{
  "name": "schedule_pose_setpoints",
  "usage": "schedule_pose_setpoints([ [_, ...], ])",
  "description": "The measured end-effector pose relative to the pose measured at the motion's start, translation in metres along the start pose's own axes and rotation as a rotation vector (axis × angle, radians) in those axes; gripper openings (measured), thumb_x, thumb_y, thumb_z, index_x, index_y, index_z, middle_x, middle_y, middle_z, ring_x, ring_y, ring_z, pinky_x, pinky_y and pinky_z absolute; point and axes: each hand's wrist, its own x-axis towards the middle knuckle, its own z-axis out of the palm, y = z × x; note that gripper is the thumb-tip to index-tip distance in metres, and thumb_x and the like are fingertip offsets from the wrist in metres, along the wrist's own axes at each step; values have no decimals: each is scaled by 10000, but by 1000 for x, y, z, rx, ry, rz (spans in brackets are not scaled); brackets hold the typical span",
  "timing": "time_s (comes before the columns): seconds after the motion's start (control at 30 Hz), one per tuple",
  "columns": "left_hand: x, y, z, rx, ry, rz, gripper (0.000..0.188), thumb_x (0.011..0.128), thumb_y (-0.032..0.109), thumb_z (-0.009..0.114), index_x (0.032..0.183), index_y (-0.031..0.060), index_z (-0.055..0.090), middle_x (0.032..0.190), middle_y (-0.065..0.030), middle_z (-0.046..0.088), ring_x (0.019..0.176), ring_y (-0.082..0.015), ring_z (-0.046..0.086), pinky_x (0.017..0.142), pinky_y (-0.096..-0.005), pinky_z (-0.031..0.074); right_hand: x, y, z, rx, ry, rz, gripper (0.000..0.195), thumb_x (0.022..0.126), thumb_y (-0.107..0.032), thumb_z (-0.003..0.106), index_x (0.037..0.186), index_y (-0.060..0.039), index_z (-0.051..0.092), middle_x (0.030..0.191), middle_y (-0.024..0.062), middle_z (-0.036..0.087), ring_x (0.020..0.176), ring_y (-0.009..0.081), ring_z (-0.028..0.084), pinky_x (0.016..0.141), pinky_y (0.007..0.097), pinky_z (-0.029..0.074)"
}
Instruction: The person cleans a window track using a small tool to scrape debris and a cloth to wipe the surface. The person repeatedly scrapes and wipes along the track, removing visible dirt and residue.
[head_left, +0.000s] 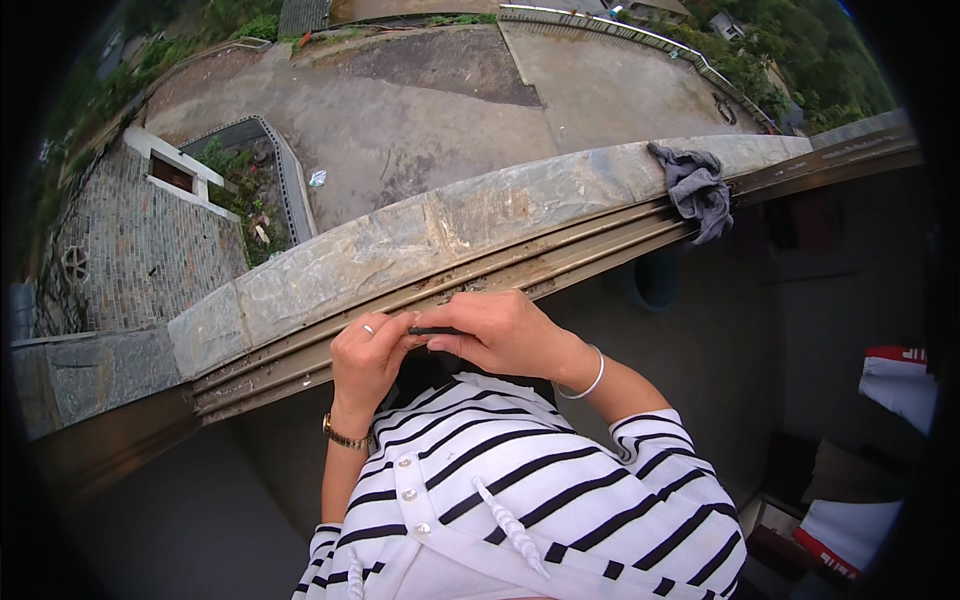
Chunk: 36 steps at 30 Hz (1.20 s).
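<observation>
My left hand (373, 351) and my right hand (495, 334) meet over the inner edge of a metal window track (577, 259). Between their fingertips they hold a thin dark stick-like piece (435, 331); what it is exactly cannot be told. The right thumb and forefinger pinch one end, and the left fingers close around the other. Dirt and loose debris lie in the grooves of the track just beyond the hands. Farther right, a crumpled grey cloth (696, 191) drapes over the track and the stone sill (480, 217).
Past the sill, a concrete yard (360, 127) lies far below, with a brick wall (165, 255) at left. A blue-green bucket (656, 283) stands inside, under the cloth. Red and white packages (851, 529) lie at lower right. The window frame (840, 161) rises at right.
</observation>
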Motion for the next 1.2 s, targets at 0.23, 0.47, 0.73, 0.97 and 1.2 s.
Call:
schedule_pose_setpoints([
  [0.23,1,5,-2,-33,28,-82,353,849,380,748,1018,70,728,736,-61,621,669,-261,609,592,-357,486,-76,30,-110,-15,464,564,125,921,-94,690,865,7,642,665,-23,581,620,40,476,555,221,394],
  [0.47,2,3,2,-38,30,-69,366,961,395,649,998,39,728,739,-102,606,641,-270,591,582,-350,455,-86,42,-83,-141,416,664,150,898,-136,718,875,4,669,633,44,609,579,76,523,543,261,431],
  [0.73,1,4,-3,-17,19,-108,339,958,376,646,960,46,724,749,-101,618,685,-299,608,597,-375,481,-74,30,-85,-317,407,551,122,863,-131,737,839,-25,680,649,113,645,490,207,579,490,297,450],
  [0.97,2,5,-2,-23,15,-123,329,960,370,646,952,51,725,749,-99,618,683,-300,609,597,-374,483,-62,20,-32,-326,323,338,88,850,-138,749,866,-63,705,755,71,672,612,237,624,560,326,488],
  [1.2,2,5,0,-9,36,-127,322,962,363,646,937,51,723,734,-97,608,682,-297,607,593,-375,479,-86,30,-70,-477,471,459,112,870,-130,737,832,-44,676,720,86,659,559,225,612,518,317,467],
])
